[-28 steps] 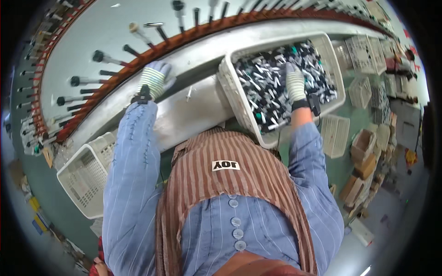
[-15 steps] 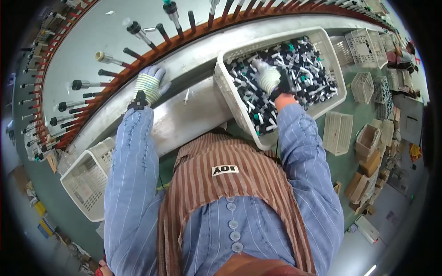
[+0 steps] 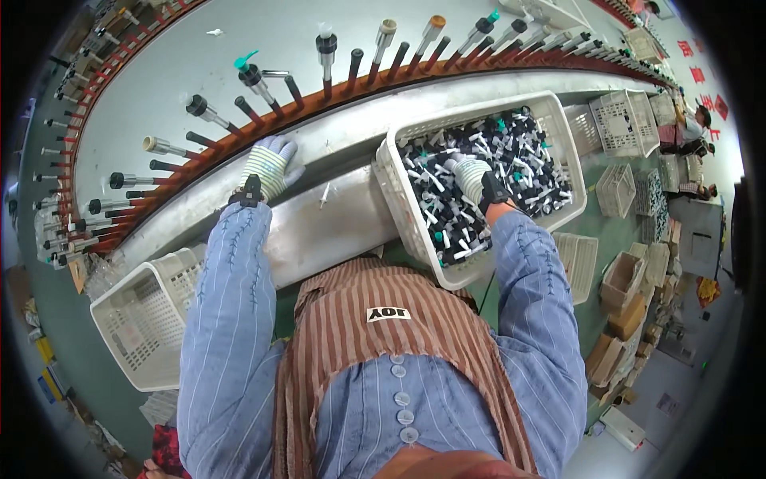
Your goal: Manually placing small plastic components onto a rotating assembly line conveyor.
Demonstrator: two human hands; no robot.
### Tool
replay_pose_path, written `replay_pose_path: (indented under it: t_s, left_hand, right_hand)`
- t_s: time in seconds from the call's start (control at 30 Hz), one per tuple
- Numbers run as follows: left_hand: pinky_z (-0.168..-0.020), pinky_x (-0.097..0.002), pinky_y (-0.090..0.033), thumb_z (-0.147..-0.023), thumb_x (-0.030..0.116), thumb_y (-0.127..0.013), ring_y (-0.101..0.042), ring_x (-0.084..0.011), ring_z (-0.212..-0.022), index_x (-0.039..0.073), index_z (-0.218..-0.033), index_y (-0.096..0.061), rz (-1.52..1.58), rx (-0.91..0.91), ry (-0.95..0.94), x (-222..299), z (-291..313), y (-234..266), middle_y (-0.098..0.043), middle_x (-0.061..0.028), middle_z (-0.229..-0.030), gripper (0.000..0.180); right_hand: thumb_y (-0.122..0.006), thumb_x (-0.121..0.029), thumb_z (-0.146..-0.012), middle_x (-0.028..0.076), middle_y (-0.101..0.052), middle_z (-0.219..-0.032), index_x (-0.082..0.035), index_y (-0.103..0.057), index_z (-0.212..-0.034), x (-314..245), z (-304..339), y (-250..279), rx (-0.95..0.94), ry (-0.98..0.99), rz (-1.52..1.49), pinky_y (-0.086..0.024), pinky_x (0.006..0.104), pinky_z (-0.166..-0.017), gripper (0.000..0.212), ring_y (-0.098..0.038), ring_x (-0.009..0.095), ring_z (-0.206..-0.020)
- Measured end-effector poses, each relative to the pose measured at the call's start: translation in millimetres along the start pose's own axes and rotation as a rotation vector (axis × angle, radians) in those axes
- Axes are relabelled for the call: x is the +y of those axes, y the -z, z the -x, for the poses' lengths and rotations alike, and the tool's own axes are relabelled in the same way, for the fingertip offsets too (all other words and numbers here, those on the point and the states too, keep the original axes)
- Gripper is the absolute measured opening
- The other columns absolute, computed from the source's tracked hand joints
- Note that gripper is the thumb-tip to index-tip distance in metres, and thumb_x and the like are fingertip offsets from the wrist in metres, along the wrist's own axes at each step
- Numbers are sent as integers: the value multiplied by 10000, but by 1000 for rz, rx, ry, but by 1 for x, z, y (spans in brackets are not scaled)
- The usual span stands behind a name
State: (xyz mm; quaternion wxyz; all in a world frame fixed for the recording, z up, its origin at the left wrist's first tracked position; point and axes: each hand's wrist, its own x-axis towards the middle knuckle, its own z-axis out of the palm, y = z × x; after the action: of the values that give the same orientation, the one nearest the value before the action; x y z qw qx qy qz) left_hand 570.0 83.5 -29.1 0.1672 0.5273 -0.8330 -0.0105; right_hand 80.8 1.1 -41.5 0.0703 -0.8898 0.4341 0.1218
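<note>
The small pieces [image 3: 531,172] are slim white and black nozzle-like parts, some with clear sections and a few bright green, lying at all angles in a dense, jumbled heap. They fill much of a white plastic crate [image 3: 405,211], whose raised rim stands clear of them. The right hand [image 3: 472,177], in a striped glove, is in the heap, nearer the crate's left edge than its right; its fingers look curled, but I cannot tell whether they grip a piece. One loose white piece [image 3: 325,195] lies near the upper edge of a metal tray [image 3: 335,235]. The left hand [image 3: 271,168] rests palm down on the metal ledge [image 3: 415,105], fingers loosely spread, with nothing visible in its grasp. At the tray's left end, another white crate [image 3: 171,327] shows its perforated floor.
</note>
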Motion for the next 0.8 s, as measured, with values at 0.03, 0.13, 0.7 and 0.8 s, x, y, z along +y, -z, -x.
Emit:
replay_pose_path:
  t_s: [0.03, 0.13, 0.7, 0.8]
  left_hand:
    - [-914, -492, -445, -742, 346, -743, -553, -376, -1051, 53, -1097, -601, -8, -16, 15, 0, 4, 1, -585, -172, -1130, 481]
    - [-921, -491, -452, -743, 318, -734, -557, -391, -1051, 47, -1106, -592, -14, -65, 57, 3, 4, 3, -581, -179, -1149, 474]
    - [-841, -476, -457, -794, 255, -654, -566, -344, -975, 52, -1002, -576, 73, -3, 10, 1, 0, 7, -584, -151, -1025, 301]
    - [-836, -476, -454, -778, 234, -663, -563, -357, -975, 49, -973, -570, 90, -13, 4, 0, -5, 7, -586, -152, -1022, 284]
  right_hand:
    - [-569, -266, -913, 183, -650, -1082, -96, -662, -1078, -8, -4, 14, -92, -15, 21, -524, 446, -835, 254, -651, 348, -1007]
    - [-581, -340, -913, 225, -685, -922, -31, -671, -936, -16, -10, 49, -31, -187, -192, -506, 467, -817, 323, -661, 386, -920]
    - [-481, -329, -965, 95, -688, -704, 7, -698, -788, -168, -195, 231, 542, -86, -1135, -499, 314, -673, 437, -611, 161, -627]
    - [-529, -192, -891, 183, -656, -697, -73, -654, -724, -162, -231, 203, 940, 226, -373, -501, 417, -627, 240, -645, 321, -635]
